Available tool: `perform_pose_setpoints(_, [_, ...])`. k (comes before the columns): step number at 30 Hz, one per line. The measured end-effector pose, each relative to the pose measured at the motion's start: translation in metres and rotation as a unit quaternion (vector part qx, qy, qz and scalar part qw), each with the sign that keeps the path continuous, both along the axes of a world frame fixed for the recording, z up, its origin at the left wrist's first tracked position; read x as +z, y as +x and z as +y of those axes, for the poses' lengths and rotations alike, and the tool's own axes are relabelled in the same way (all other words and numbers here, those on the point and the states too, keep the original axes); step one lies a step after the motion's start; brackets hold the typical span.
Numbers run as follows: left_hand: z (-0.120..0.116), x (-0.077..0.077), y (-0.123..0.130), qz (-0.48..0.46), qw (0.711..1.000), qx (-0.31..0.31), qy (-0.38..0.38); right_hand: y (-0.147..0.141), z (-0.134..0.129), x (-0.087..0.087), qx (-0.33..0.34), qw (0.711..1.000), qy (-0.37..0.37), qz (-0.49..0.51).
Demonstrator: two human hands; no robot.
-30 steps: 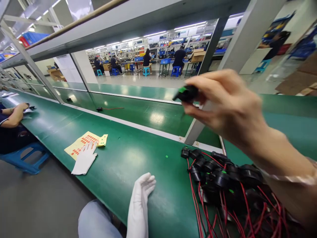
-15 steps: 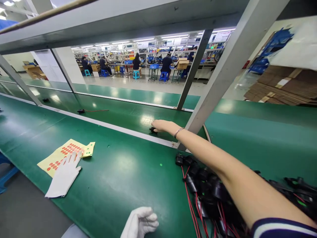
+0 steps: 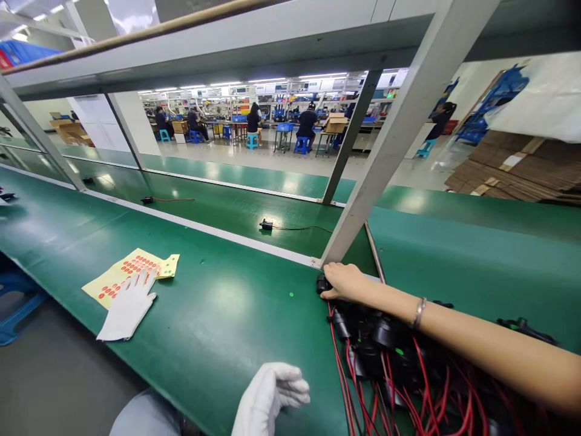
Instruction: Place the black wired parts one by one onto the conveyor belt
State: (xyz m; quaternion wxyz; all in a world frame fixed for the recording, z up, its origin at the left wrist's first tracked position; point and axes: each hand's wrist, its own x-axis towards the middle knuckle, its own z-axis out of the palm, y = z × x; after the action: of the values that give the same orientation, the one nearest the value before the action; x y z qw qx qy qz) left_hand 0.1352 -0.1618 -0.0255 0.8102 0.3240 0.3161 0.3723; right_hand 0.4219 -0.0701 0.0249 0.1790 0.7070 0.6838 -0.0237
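Observation:
My right hand (image 3: 342, 281), bare and with a bracelet at the wrist, closes its fingers on a black part (image 3: 322, 283) at the upper left end of a heap of black parts (image 3: 384, 333) with red wires. My left hand (image 3: 272, 396) wears a white glove. It hovers low over the green table (image 3: 218, 339) at the bottom centre, its fingers loosely curved and nothing seen in them. Beyond the white rail, a black part (image 3: 267, 224) with a thin wire lies on the green strip.
An empty white glove (image 3: 127, 309) lies on a yellow sticker sheet (image 3: 111, 278) at the left. A slanted metal post (image 3: 385, 151) rises just beyond my right hand. Another wired black part (image 3: 147, 200) lies further left. People sit in the background.
My right hand has left the black part beyond the rail and moved back right to the heap. That part now lies free. My left hand has shifted slightly in view.

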Motion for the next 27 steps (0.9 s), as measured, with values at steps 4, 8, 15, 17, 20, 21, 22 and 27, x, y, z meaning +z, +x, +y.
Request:
perform_pose_setpoints(4, [0.016, 0.003, 0.003, 0.040, 0.998, 0.035, 0.022, -0.015, -0.010, 0.029, 0.082, 0.993, 0.068, 0.053])
perform_pose_setpoints(8, [0.026, 0.024, 0.005, 0.031, 0.994, 0.057, 0.090, -0.054, -0.049, 0.057, 0.224, 0.952, 0.149, 0.147])
perform_pose_setpoints(15, [0.012, 0.054, -0.003, 0.027, 0.967, -0.097, 0.233, -0.104, -0.110, 0.043, 0.364, 0.814, 0.338, 0.300])
perform_pose_setpoints(17, [0.008, 0.050, -0.007, 0.013, 0.970, -0.109, 0.216, -0.108, -0.117, 0.041, 0.354, 0.796, 0.370, 0.323])
perform_pose_setpoints(20, [0.005, 0.045, -0.009, 0.030, 0.969, -0.122, 0.212, -0.109, -0.124, 0.047, 0.348, 0.786, 0.372, 0.351])
perform_pose_setpoints(21, [0.005, 0.045, -0.009, 0.041, 0.968, -0.125, 0.212, -0.109, -0.126, 0.049, 0.350, 0.786, 0.366, 0.354])
perform_pose_setpoints(22, [0.005, 0.046, -0.009, 0.054, 0.968, -0.128, 0.210, -0.109, -0.128, 0.051, 0.355, 0.787, 0.361, 0.352])
perform_pose_setpoints(27, [0.005, 0.052, -0.006, 0.127, 0.960, -0.151, 0.200, -0.107, -0.130, 0.054, 0.377, 0.804, 0.325, 0.325])
